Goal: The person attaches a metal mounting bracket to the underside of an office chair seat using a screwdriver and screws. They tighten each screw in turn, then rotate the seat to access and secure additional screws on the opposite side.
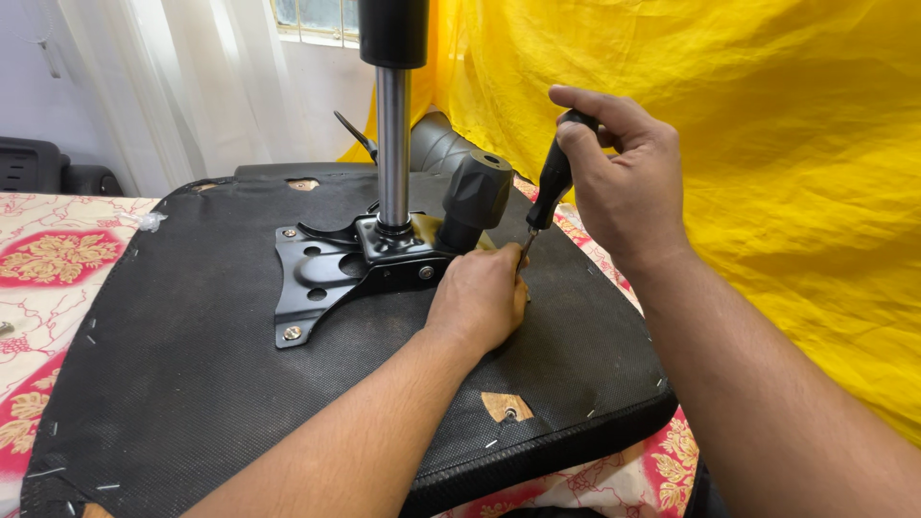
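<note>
I see a black screwdriver (551, 182) standing almost straight up by the metal plate (331, 273). My right hand (624, 182) wraps its fingers tight around the handle — my left hand (480, 297) rests curled at the tip.

Yellow cloth backdrop (767, 144), sheer white curtain (163, 86), daylit window (312, 19), red floral bedsheet (48, 269), dark furniture at left (48, 168)

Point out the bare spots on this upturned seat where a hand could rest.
Free: the black fabric seat underside left of and below the black metal mounting plate, and the strip past the left hand toward the right edge. Crowded: around the chrome column and black knob, where the right hand works a black-handled screwdriver.
</note>
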